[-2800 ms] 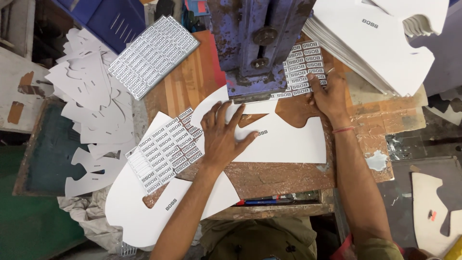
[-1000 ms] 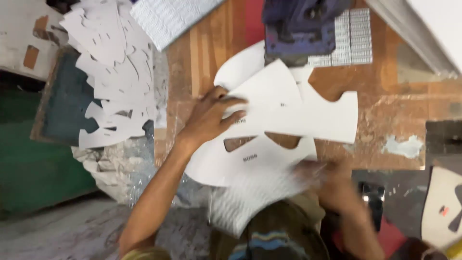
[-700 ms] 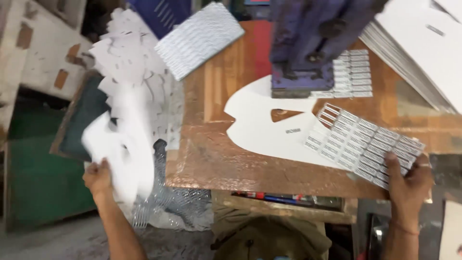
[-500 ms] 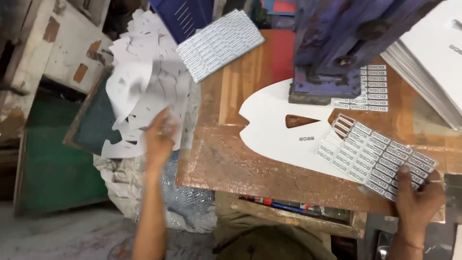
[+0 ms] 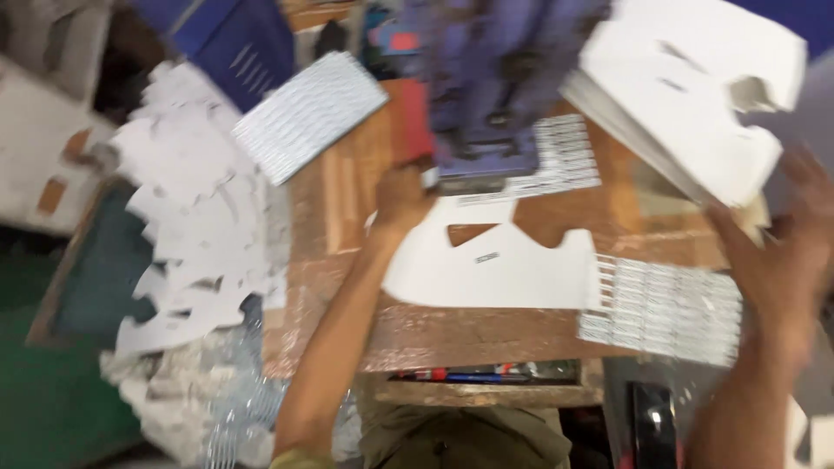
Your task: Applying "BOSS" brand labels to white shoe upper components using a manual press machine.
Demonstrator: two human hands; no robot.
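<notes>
My left hand lies on the upper left tip of a white cut-out sheet, right beside the base of the blue press. Motion blur hides its fingers. The sheet lies flat on the worn wooden bench, partly under the press. My right hand is at the right edge, blurred, fingers apart, just below a tilted stack of white cut-outs. A sheet of small printed labels lies by my right wrist, overhanging the bench edge.
A heap of white cut-outs is piled left of the bench, above a crumpled plastic bag. Another label sheet rests at the back left against a blue box. Pens lie on the front ledge.
My left hand has come back from the heap on the left to the white sheet by the press. My right hand has left the label sheet and risen toward the stack at the right.
</notes>
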